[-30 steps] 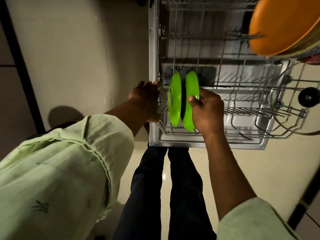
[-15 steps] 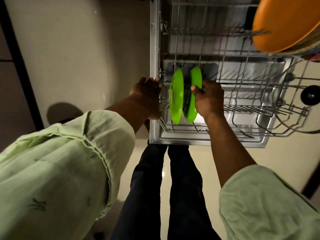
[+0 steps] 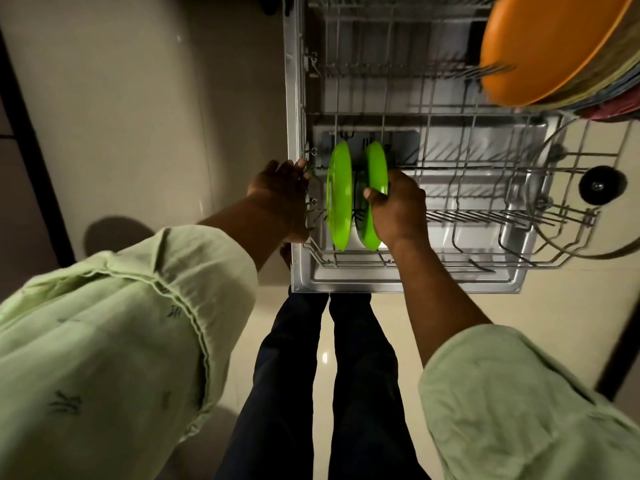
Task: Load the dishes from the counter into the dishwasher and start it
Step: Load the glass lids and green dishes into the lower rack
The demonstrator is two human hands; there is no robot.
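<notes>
Since a second ago the right green plate [image 3: 375, 168] has settled level with the left green plate [image 3: 338, 199], both on edge, just beside each other at the lower rack [image 3: 485, 216]'s left end. Left hand [image 3: 284, 192] curls over the rack's left edge, and right hand [image 3: 398, 206] grips the right plate's rim. Bare tine rows run rightward, with the orange plate [image 3: 547, 43] stack top right.

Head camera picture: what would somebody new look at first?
Two bright green plates pop out, standing on edge at the left end of the pulled-out dishwasher rack; the right hand grips the right one. Next comes the big orange plate in the top right corner.
</notes>
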